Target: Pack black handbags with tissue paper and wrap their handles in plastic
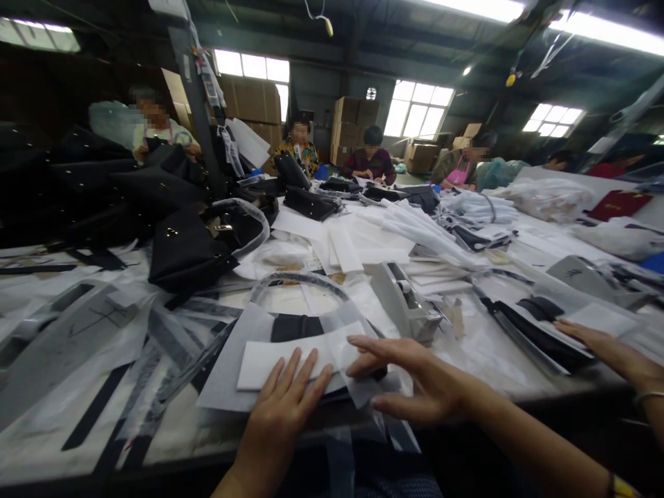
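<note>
Left hand [284, 408]: we lay it flat and empty, fingers together, pinning the white sheet [259, 363] near the tabletop [477, 353] edge.
Right hand [415, 384]: fingers spread, holding nothing, weighing down the clear wrap [363, 394].

You have no text, number or brand here that can be read. At 2 o'clock, the red folder [620, 204] carries a small gold stamp, too small to make out. At 12 o'clock, the stacked cardboard cartons [355, 114] by the far windows show print too faint to make out. At 11 o'clock, paper tags [207, 76] hang on the dark post, their print blurred. At 3 o'clock, a grey sheet [581, 273] bears a dark mark you cannot decipher.
</note>
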`<state>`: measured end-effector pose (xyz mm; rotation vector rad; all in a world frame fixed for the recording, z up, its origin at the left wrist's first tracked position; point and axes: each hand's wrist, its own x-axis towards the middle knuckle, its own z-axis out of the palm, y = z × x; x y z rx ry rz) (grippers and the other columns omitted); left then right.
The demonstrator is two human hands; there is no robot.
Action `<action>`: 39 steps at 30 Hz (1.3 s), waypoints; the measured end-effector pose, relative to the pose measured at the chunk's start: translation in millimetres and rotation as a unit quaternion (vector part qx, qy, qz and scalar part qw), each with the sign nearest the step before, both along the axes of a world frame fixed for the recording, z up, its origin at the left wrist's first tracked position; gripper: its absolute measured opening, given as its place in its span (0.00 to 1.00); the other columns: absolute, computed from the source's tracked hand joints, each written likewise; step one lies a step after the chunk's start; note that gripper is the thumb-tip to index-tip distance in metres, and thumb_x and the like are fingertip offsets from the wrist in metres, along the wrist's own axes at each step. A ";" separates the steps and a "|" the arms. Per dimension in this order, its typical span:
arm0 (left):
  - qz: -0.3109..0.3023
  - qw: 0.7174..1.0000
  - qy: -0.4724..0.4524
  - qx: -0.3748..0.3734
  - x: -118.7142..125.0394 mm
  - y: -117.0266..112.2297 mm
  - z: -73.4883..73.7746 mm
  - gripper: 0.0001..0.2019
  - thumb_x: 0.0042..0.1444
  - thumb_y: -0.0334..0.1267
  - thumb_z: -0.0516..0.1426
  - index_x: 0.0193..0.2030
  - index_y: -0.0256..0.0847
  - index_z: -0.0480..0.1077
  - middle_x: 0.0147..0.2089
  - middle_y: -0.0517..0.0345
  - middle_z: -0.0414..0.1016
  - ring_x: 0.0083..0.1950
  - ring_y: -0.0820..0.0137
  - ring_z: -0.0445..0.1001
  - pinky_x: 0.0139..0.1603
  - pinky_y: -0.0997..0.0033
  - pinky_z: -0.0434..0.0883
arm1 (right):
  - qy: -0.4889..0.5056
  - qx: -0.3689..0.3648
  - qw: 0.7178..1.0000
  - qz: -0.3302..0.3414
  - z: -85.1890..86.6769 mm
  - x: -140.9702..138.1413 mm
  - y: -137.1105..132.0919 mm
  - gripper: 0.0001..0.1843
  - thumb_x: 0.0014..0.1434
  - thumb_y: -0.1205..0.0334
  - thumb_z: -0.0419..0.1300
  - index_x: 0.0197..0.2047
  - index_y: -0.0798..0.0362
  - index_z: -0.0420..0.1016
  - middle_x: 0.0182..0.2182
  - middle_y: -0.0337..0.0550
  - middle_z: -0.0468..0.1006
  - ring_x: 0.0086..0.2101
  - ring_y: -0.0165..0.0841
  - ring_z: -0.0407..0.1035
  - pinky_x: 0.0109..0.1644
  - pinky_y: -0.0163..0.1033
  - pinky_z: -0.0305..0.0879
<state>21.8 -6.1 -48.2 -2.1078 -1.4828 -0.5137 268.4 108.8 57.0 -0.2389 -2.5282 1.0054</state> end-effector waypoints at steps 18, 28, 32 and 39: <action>-0.013 1.000 0.014 0.007 -1.3 1.0 -0.7 0.25 0.67 0.29 0.46 0.69 0.49 0.60 0.70 0.55 0.63 0.68 0.54 0.65 0.61 0.50 0.72 | -0.245 0.209 0.944 -0.066 -16.1 -60.1 34.7 0.11 0.63 0.56 0.64 0.46 0.50 0.82 0.51 0.45 0.81 0.54 0.41 0.73 0.65 0.50 0.59; -0.018 0.999 -0.014 0.031 1.8 2.6 3.2 0.24 0.68 0.29 0.43 0.67 0.49 0.63 0.67 0.55 0.67 0.65 0.55 0.68 0.59 0.51 0.74 | -0.164 0.236 0.947 -0.141 -9.4 -72.7 50.5 0.08 0.66 0.62 0.59 0.43 0.50 0.80 0.41 0.42 0.84 0.42 0.34 0.77 0.56 0.40 0.63; -0.003 1.000 -0.014 0.012 1.7 0.5 0.0 0.25 0.68 0.29 0.46 0.70 0.49 0.59 0.70 0.55 0.63 0.68 0.55 0.64 0.63 0.51 0.70 | -0.161 0.265 0.924 -0.224 3.3 -87.0 70.8 0.11 0.69 0.58 0.56 0.46 0.52 0.78 0.40 0.46 0.83 0.39 0.35 0.77 0.41 0.34 0.65; -0.004 0.999 0.014 0.038 -0.7 2.6 -3.2 0.25 0.69 0.29 0.44 0.70 0.49 0.58 0.70 0.56 0.64 0.68 0.56 0.65 0.61 0.53 0.72 | -0.043 0.121 0.964 -0.232 7.3 -97.9 111.7 0.08 0.64 0.62 0.61 0.42 0.53 0.81 0.35 0.43 0.84 0.35 0.33 0.77 0.41 0.32 0.65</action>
